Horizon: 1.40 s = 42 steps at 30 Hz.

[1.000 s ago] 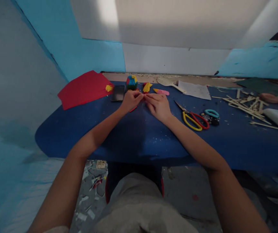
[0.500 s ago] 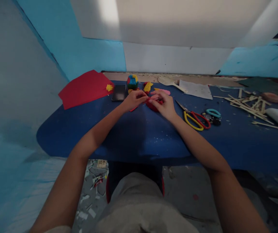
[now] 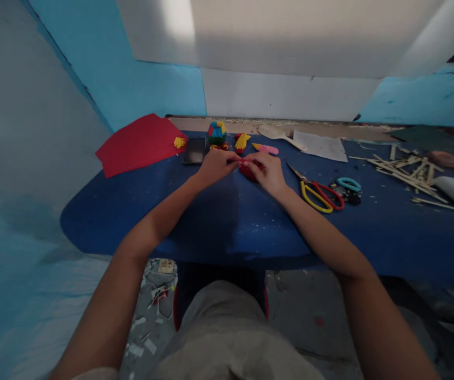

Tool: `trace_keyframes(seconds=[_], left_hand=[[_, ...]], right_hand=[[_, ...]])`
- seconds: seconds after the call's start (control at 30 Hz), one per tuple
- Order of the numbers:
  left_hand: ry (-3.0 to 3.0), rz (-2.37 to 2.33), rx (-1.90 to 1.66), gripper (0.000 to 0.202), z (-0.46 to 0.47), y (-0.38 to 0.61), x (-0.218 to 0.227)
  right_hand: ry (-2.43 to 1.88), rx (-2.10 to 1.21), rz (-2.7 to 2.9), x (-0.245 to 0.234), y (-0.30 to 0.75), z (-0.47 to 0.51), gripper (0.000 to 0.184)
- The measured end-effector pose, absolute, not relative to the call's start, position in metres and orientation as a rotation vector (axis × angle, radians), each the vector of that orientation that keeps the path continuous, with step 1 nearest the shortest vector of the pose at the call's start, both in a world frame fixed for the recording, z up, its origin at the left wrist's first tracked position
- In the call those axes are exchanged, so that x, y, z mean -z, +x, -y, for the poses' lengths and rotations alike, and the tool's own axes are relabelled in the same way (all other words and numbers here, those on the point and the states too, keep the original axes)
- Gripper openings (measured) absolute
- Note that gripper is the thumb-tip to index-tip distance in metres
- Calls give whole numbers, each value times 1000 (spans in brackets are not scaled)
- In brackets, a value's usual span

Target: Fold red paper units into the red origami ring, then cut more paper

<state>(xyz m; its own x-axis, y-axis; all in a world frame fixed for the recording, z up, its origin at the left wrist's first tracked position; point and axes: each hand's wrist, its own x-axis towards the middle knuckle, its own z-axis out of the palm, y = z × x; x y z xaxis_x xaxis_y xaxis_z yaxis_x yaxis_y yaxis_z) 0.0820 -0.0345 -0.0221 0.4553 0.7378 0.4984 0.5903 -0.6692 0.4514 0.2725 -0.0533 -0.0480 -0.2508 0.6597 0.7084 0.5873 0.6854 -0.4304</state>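
Both my hands meet over a small red paper piece (image 3: 248, 170) on the blue table top (image 3: 219, 216). My left hand (image 3: 214, 166) pinches its left end, fingers closed. My right hand (image 3: 265, 170) curls over its right part, fingers bent around it. Most of the red piece is hidden under my fingers. Just beyond my hands stand a multicoloured paper ball (image 3: 216, 132), a yellow and red paper figure (image 3: 241, 141) and a pink paper piece (image 3: 265, 149).
A large red paper sheet (image 3: 138, 142) lies at the left with a black phone (image 3: 195, 150) beside it. Yellow and red scissors (image 3: 317, 192), small teal scissors (image 3: 346, 184), white paper (image 3: 320, 146) and several wooden sticks (image 3: 405, 169) lie at the right.
My right hand lifted off the table and curled around the red piece, which now shows between my fingers. My left hand stayed pinched at its left end.
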Motion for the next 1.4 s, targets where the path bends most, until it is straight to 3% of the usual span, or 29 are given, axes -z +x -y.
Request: trace_keyframes(seconds=[0.1, 0.23, 0.33, 0.5, 0.67, 0.93, 1.13, 1.3, 1.4], left_hand=[[2523, -1231, -987, 20, 37, 81, 17], [2520, -1217, -687, 23, 31, 66, 9], [2588, -1499, -520, 27, 19, 50, 10], [2581, -1699, -142, 37, 5, 39, 23], [2585, -1577, -150, 22, -1, 35, 25], [2549, -1593, -308, 14, -2, 34, 26], [2537, -1372, -145, 12, 2, 37, 22], [2752, -1380, -385, 10, 19, 52, 12], [2862, -1236, -485, 10, 30, 63, 12]], right_hand=[[-991, -130, 1943, 46, 270, 55, 19], [-1022, -253, 1992, 47, 269, 56, 17], [-1095, -360, 2070, 52, 271, 54, 13], [-1246, -187, 2382, 61, 272, 50, 11], [-1290, 9, 2402, 59, 272, 49, 14], [-1250, -66, 2190, 52, 276, 52, 14], [-1242, -111, 2121, 47, 277, 54, 12], [-1171, -373, 2024, 54, 275, 52, 30], [-1048, -535, 2037, 59, 273, 48, 23]])
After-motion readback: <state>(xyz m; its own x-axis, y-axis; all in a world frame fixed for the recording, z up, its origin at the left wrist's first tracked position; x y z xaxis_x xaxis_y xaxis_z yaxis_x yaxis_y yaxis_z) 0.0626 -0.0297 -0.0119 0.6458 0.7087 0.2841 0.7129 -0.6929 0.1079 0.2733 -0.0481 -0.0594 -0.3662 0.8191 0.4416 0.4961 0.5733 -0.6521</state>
